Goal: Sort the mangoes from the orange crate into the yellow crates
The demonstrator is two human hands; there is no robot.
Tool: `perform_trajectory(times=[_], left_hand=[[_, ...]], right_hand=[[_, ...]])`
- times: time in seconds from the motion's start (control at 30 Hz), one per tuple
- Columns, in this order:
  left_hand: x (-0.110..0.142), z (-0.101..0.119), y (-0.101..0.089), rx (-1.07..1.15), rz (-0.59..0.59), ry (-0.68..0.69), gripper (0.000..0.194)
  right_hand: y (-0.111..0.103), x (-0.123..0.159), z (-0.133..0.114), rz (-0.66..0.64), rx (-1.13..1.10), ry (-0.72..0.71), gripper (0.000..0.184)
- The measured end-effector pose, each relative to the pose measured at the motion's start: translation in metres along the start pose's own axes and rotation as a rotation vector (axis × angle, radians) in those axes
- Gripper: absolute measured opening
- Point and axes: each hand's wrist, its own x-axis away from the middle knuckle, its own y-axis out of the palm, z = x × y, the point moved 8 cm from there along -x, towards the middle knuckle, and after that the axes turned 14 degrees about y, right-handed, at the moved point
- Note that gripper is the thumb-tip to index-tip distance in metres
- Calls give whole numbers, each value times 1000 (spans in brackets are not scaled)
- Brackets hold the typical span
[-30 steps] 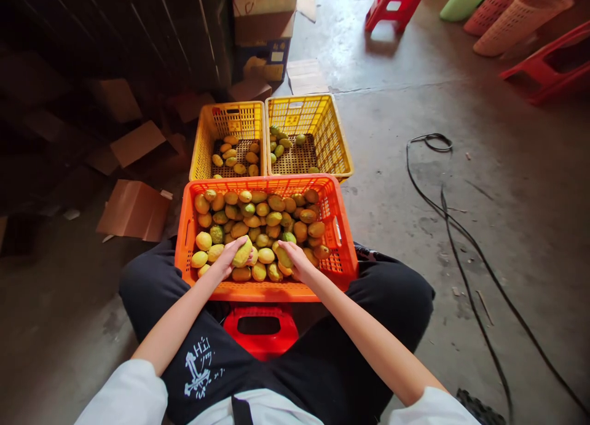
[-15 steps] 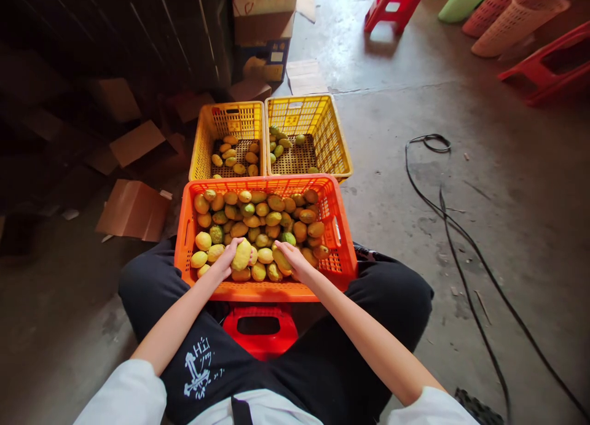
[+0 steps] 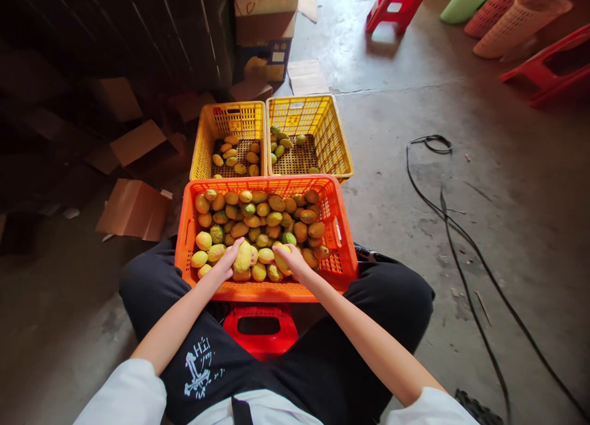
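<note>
An orange plastic crate (image 3: pixel 348 277) filled with yellow and green mangoes (image 3: pixel 274 219) sits in front of me between my knees. Over its near side, my left hand (image 3: pixel 227 262) is closed around a yellow mango (image 3: pixel 242 257), thumb on top. To the right of it, my right hand (image 3: pixel 298 265) grips another yellow mango (image 3: pixel 282 249), partly covered by the fingers. Both hands are just above the mangoes along the near rim.
Behind the orange crate stand a left yellow crate (image 3: pixel 196 152) and a right yellow crate (image 3: pixel 345 145), each with several mangoes. A red stool (image 3: pixel 262 345) is below the near rim. Cardboard (image 3: pixel 133 210) lies left; a black cable (image 3: pixel 479 253) runs across the floor at right.
My right hand has turned slightly on its mango, and the fingers now cover more of its front. My left hand keeps its mango in nearly the same place.
</note>
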Motion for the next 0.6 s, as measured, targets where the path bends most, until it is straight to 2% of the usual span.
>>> perform_trajectory(times=[0.13, 0.33, 0.43, 0.6], left_hand=[[5, -1, 0, -28, -28, -22, 33], [4, -1, 1, -22, -110, 16, 35], [0, -3, -1, -25, -106, 51, 32], [-13, -8, -13, -49, -21, 118, 32]], right_hand=[[-3, -2, 5, 35, -33, 97, 39], [-3, 0, 7, 34, 107, 150, 44], [2, 3, 6, -26, 116, 136, 43], [11, 11, 2, -150, 82, 116, 46]])
